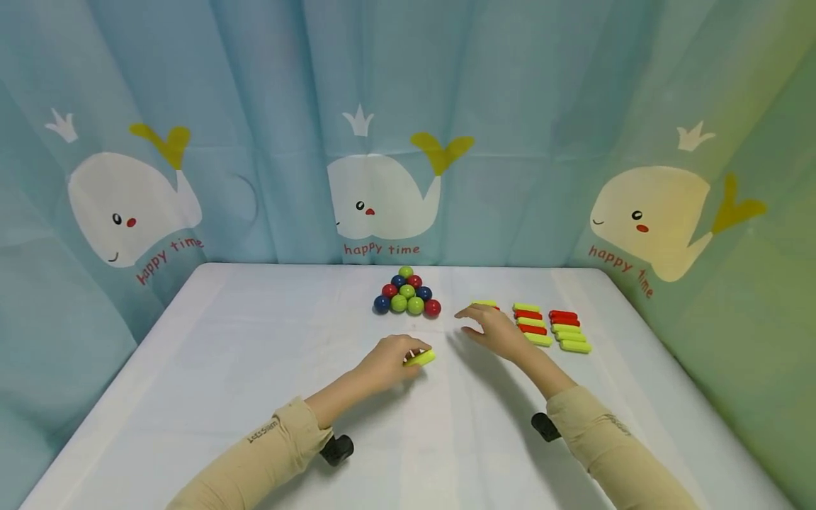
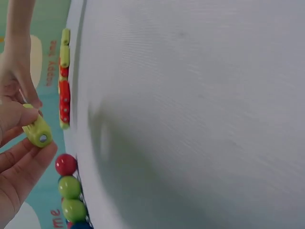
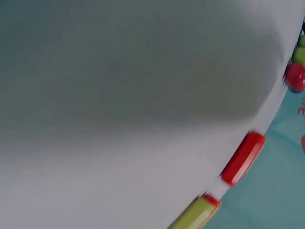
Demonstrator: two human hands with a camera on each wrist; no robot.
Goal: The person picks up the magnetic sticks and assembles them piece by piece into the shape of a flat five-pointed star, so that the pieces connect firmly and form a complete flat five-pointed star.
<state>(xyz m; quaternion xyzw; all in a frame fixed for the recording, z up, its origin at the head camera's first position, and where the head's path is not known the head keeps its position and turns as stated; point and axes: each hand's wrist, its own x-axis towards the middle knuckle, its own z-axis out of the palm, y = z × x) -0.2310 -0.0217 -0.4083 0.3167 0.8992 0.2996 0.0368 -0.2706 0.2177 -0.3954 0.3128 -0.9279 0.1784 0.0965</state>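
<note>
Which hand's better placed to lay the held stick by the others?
Probably the right hand: it looks empty and is nearer the other sticks. The left hand grips the held stick farther off.

The left hand [image 1: 391,360] covers one end of its yellow-green stick [image 1: 421,358]. Toward the counter's [image 1: 223,368] far right corner, the right hand [image 1: 499,333] hides most of the leftmost row of sticks [image 1: 486,302], so I can't count them. Both sleeves [image 1: 274,446] and the counter's near edge are cut off; the right sleeve's lettering [image 1: 617,425] is too small to read.
</note>
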